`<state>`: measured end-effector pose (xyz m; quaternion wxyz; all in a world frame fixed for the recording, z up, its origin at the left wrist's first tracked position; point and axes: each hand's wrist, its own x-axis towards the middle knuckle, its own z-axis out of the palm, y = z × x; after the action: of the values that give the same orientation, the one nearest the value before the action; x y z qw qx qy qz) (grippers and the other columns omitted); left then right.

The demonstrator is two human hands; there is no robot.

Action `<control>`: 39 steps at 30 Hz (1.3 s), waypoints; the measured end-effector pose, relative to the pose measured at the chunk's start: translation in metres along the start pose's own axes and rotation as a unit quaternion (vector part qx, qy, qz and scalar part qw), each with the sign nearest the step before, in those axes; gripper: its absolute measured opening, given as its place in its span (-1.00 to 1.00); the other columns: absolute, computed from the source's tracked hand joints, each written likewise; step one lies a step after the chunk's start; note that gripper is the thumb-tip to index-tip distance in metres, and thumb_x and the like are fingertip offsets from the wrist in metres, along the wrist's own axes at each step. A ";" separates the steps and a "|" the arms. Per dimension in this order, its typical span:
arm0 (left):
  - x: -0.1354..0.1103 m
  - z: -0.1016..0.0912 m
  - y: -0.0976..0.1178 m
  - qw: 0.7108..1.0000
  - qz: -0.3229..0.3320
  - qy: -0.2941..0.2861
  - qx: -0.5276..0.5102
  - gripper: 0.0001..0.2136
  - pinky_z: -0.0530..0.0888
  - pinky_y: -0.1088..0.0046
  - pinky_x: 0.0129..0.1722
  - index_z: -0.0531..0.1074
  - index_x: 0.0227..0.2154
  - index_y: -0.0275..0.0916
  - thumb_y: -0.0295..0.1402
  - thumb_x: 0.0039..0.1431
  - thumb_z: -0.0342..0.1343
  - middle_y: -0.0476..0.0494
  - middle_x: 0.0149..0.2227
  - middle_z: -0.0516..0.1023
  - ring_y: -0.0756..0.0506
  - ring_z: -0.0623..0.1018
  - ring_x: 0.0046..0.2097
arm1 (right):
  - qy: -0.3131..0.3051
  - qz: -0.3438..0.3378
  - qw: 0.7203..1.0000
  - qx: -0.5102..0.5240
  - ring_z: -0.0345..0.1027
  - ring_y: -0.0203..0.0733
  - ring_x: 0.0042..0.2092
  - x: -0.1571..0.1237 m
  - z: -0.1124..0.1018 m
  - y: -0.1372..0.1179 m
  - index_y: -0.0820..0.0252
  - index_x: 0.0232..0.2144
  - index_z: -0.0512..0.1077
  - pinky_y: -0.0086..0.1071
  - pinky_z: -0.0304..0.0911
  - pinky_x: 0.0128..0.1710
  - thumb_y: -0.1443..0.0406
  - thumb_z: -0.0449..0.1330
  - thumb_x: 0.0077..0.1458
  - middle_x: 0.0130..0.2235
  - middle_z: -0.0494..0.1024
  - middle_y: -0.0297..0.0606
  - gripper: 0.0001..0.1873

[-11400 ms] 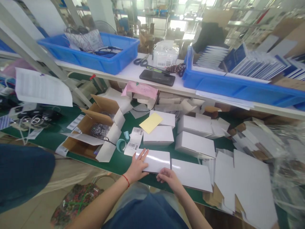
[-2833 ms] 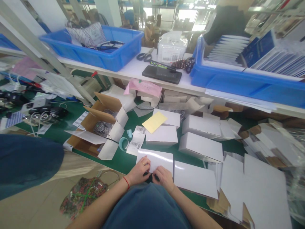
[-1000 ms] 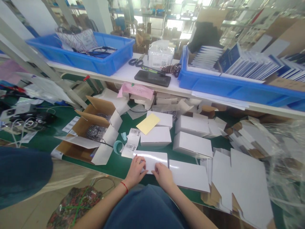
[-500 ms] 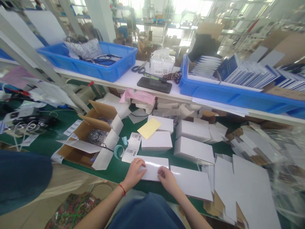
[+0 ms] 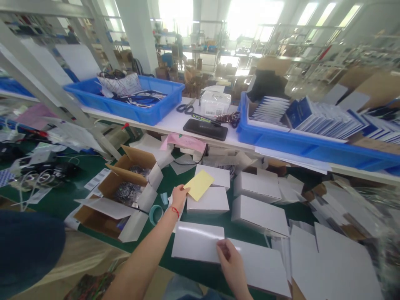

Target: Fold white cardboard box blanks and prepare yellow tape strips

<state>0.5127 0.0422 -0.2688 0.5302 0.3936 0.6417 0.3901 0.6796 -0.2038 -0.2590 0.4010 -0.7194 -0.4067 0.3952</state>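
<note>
My left hand (image 5: 179,196), with a red string at the wrist, reaches forward and pinches the near corner of a yellow sheet (image 5: 200,184) that lies across two closed white boxes (image 5: 208,199). My right hand (image 5: 227,256) rests on the right edge of a glossy white box (image 5: 195,247) at the table's near edge. Another flat white box (image 5: 265,266) lies just right of that hand. Barcode labels near my left wrist are mostly hidden by the arm.
An open brown carton (image 5: 123,192) with dark parts sits to the left, a teal tape roll (image 5: 154,213) beside it. More white boxes (image 5: 259,214) and flat cardboard blanks (image 5: 340,258) fill the right. A shelf above holds blue bins (image 5: 128,109), scissors (image 5: 185,108) and a black phone (image 5: 205,129).
My left hand left the glossy white box and stretched forward to the yellow sheet. My right hand stays on the box. The camera tilted up.
</note>
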 end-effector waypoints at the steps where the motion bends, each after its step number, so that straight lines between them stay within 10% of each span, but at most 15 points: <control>1: -0.015 -0.006 0.002 0.999 -0.009 -0.031 -0.026 -0.68 0.53 0.36 -0.26 0.47 -0.43 -0.27 -0.12 -0.11 0.32 -0.10 -0.44 0.55 -0.14 0.59 -0.28 | 0.019 0.006 1.000 0.004 0.42 0.03 -0.32 0.003 -0.005 -0.004 0.13 -0.29 0.46 -0.15 0.38 -0.33 -0.04 0.12 0.10 -0.35 0.53 -0.15 -0.61; 8: -0.136 -0.045 0.025 0.982 -0.055 -0.158 -0.086 -0.68 0.40 0.50 -0.37 0.54 -0.42 -0.32 -0.12 -0.07 0.31 -0.10 -0.43 0.56 -0.04 0.49 -0.38 | 0.134 -0.152 0.976 -0.078 0.37 0.15 0.00 0.033 -0.039 -0.069 0.16 0.10 0.35 0.02 0.38 -0.08 -0.02 0.15 0.20 0.05 0.46 0.03 -0.46; 11: -0.172 -0.049 0.047 0.979 -0.033 -0.193 -0.046 -0.77 0.34 0.50 -0.39 0.49 -0.47 -0.29 -0.21 -0.04 0.27 0.00 -0.51 0.46 -0.01 0.41 -0.42 | 0.022 -0.283 0.946 -0.158 0.22 0.21 0.21 0.034 -0.049 -0.097 0.06 0.18 0.34 0.19 0.09 0.21 0.06 0.16 0.24 0.18 0.42 -0.03 -0.49; 14: -0.195 -0.047 0.068 0.974 -0.006 -0.225 -0.016 -0.79 0.30 0.51 -0.39 0.43 -0.50 -0.28 -0.23 -0.03 0.26 0.04 -0.52 0.40 -0.01 0.38 -0.41 | -0.157 -0.245 0.949 -0.119 0.33 0.17 0.12 0.028 -0.057 -0.113 0.04 0.04 0.46 0.13 0.05 0.23 0.10 0.24 0.16 0.04 0.55 -0.16 -0.59; 17: -0.211 -0.044 0.080 0.974 -0.001 -0.225 -0.019 -0.73 0.28 0.50 -0.39 0.43 -0.43 -0.28 -0.16 0.01 0.27 0.02 -0.47 0.44 -0.02 0.39 -0.40 | -0.256 -0.102 0.961 0.010 0.42 -0.02 -0.24 0.018 -0.059 -0.114 0.12 -0.38 0.49 -0.18 0.31 -0.16 0.03 0.25 0.12 -0.34 0.56 -0.28 -0.71; 20: -0.223 -0.040 0.081 0.976 0.006 -0.218 0.002 -0.70 0.32 0.47 -0.34 0.47 -0.35 -0.28 -0.12 0.03 0.26 -0.05 -0.38 0.50 -0.05 0.42 -0.35 | -0.222 -0.033 0.967 0.118 0.35 -0.12 -0.38 0.009 -0.061 -0.105 0.14 -0.46 0.42 -0.32 0.24 -0.39 -0.01 0.25 0.13 -0.44 0.49 -0.32 -0.64; 24: -0.236 -0.031 0.077 0.976 0.049 -0.186 0.105 -0.65 0.31 0.42 -0.30 0.47 -0.46 -0.31 -0.07 0.11 0.11 -0.09 -0.42 0.47 -0.09 0.40 -0.33 | -0.097 -0.192 0.976 0.024 0.41 -0.02 -0.13 0.007 -0.075 -0.102 0.12 -0.07 0.48 -0.18 0.35 -0.11 0.15 0.24 0.18 -0.12 0.54 -0.17 -0.70; 27: -0.244 -0.021 0.079 0.963 0.076 -0.191 0.173 -0.63 0.25 0.42 -0.33 0.37 -0.55 -0.28 -0.05 0.12 0.03 -0.06 -0.48 0.39 -0.08 0.37 -0.35 | -0.053 -0.361 0.927 -0.090 0.31 0.01 0.06 0.011 -0.093 -0.114 0.08 0.13 0.37 -0.09 0.28 0.04 0.27 0.14 0.30 0.05 0.43 -0.11 -0.64; 32: -0.256 -0.005 0.087 0.948 0.101 -0.194 0.231 -0.67 0.17 0.42 -0.37 0.16 -0.62 -0.21 -0.10 0.09 -0.03 0.02 -0.54 0.23 -0.05 0.28 -0.40 | -0.089 -0.460 0.865 -0.181 0.29 0.00 -0.06 0.017 -0.114 -0.129 0.19 -0.16 0.42 -0.09 0.23 -0.11 0.41 0.10 0.32 -0.09 0.47 -0.12 -0.88; 39: -0.266 0.015 0.083 0.947 0.096 -0.197 0.237 -0.69 0.20 0.41 -0.35 0.18 -0.62 -0.21 -0.12 0.09 -0.03 0.01 -0.53 0.25 -0.06 0.30 -0.39 | -0.075 -0.482 0.858 -0.161 0.23 -0.10 -0.20 0.014 -0.121 -0.110 0.21 -0.32 0.35 -0.21 0.15 -0.24 0.46 0.07 0.32 -0.25 0.46 -0.19 -0.85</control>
<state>0.5695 -0.1684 -0.0954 0.4979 0.6361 0.5577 0.1906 0.7632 -0.1833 -0.1194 0.3884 -0.4561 -0.7893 0.1343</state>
